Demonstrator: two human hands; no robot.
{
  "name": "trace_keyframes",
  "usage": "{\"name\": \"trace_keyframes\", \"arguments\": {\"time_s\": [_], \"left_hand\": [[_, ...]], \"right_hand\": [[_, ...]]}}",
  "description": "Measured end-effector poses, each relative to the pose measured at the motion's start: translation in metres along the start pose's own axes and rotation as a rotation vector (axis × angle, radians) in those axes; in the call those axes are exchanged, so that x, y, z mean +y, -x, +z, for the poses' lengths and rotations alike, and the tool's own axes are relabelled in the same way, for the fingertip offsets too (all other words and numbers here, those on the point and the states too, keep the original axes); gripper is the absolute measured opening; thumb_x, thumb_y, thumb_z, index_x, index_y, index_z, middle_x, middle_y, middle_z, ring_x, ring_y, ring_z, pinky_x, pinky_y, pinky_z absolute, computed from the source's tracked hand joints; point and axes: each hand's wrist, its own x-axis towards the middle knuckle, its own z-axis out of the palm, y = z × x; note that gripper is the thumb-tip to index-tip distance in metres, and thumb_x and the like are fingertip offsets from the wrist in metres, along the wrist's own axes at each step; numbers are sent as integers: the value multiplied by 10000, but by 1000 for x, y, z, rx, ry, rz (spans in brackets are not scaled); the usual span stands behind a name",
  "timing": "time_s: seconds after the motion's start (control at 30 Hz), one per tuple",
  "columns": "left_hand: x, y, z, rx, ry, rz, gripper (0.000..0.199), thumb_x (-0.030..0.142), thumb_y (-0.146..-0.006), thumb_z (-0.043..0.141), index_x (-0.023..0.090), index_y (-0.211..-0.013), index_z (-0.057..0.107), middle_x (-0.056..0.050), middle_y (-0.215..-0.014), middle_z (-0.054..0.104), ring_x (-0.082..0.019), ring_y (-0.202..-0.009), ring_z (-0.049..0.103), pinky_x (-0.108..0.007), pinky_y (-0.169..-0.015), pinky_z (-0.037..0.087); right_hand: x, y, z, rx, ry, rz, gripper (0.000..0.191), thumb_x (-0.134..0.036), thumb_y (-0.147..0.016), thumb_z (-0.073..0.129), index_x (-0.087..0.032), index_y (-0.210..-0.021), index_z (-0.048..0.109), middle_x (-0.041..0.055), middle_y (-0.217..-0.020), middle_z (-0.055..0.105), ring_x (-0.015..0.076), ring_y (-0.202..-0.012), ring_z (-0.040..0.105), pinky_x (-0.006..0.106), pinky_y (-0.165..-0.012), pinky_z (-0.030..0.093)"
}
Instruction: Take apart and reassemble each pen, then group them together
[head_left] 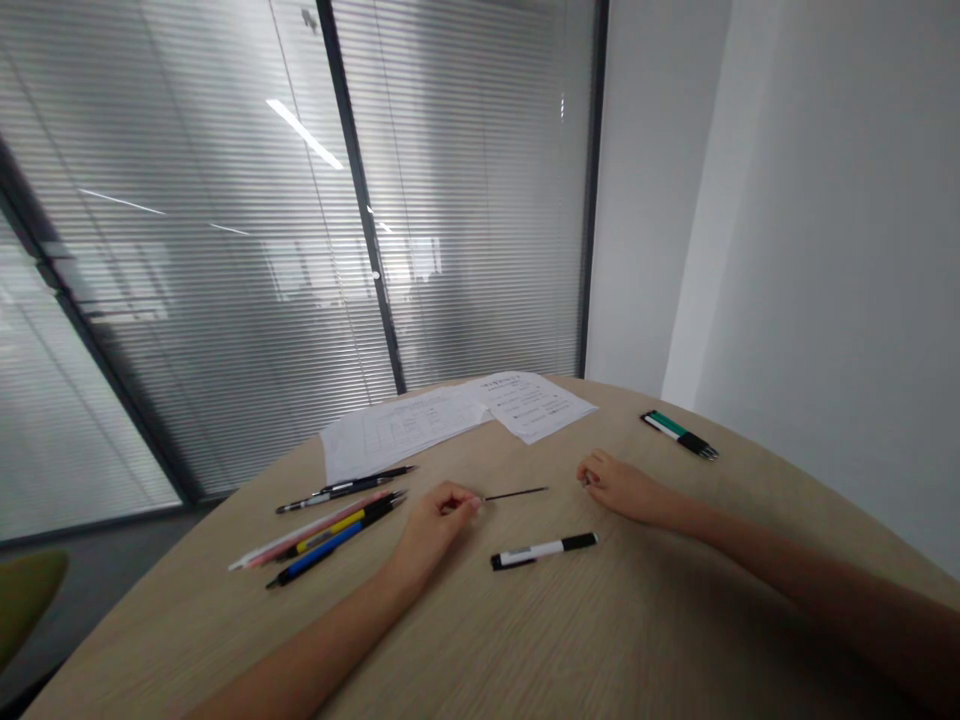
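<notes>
My left hand (442, 515) rests on the wooden table, thumb and fingertips pinched on the near end of a thin dark refill (517, 493) that points right. My right hand (611, 484) lies on the table beyond the refill's far end, its fingers curled together; a tiny thing seems to be at the fingertips, too small to name. Between the hands and closer to me lies a white and black pen (544, 550). Left of my left hand are several pens, among them a blue pen (322, 552) and a yellow pen (334, 530).
Printed papers (405, 428) lie at the far side of the round table (480, 650). Several green, white and black pens (679, 434) sit at the right back. Glass panels with blinds and a pale wall stand behind. A green chair edge (26, 600) shows at left.
</notes>
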Motion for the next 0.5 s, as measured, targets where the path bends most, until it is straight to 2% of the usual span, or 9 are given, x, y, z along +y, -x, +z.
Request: {"name": "trace_keyframes", "arguments": {"time_s": [0.17,0.33,0.5], "left_hand": [[-1,1,0,-36,24,16,187,345,-638,537,177,-574,587,5,-596,563,-156,-599,509,-252,-581,377],[-1,1,0,-70,54,37,180,333,-651,544,174,-581,592,0,-623,567,-155,-614,511,-252,-590,377],[0,2,-1,-106,77,58,170,328,-660,542,180,-590,583,-5,-650,569,-158,-641,514,-253,-611,379]], "right_hand": [[-7,1,0,171,-64,-130,275,-42,-665,488,-135,-911,571,86,-904,530,186,-913,480,311,-843,365],[-23,6,0,272,-158,-271,128,-132,-701,534,-178,-802,597,42,-826,538,157,-819,500,279,-750,407],[-31,10,-1,293,-159,-261,75,-138,-722,529,-183,-730,589,29,-793,550,146,-793,513,265,-719,412]]}}
